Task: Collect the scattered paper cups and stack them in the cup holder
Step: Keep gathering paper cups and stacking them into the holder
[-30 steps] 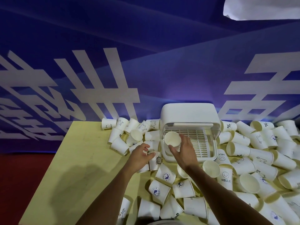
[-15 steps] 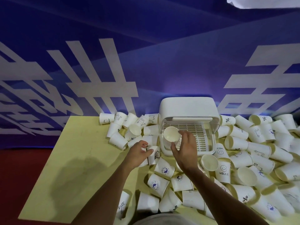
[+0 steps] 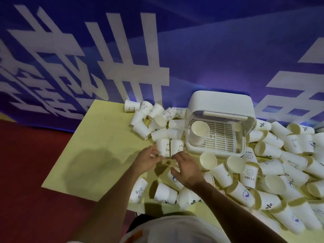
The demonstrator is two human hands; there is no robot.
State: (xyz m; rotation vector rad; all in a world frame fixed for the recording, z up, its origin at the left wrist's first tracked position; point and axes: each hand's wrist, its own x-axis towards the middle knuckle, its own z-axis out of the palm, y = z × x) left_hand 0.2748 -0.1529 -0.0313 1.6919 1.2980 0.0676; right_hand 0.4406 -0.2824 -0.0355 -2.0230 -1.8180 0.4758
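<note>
My left hand (image 3: pixel 149 161) has fingertips on the Bear cup (image 3: pixel 163 147), grip unclear. My right hand (image 3: pixel 186 168) is spread, holding nothing. Cup stack (image 3: pixel 199 131) sits in the cup holder (image 3: pixel 220 104), left side. Yellow table (image 3: pixel 98 146), red floor (image 3: pixel 35 172), blue banner wall (image 3: pixel 210 50).

Likely an event or exhibition booth, not a home: a huge blue banner (image 3: pixel 201 55) with white characters backs a yellow table (image 3: pixel 98 146) heaped with paper cups (image 3: pixel 249 174), over red flooring (image 3: pixel 26 172)

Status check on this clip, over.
Left hand at Bear cup, grip unclear. Right hand open, empty. Stack sits in cup holder. Loose cups all around.
</note>
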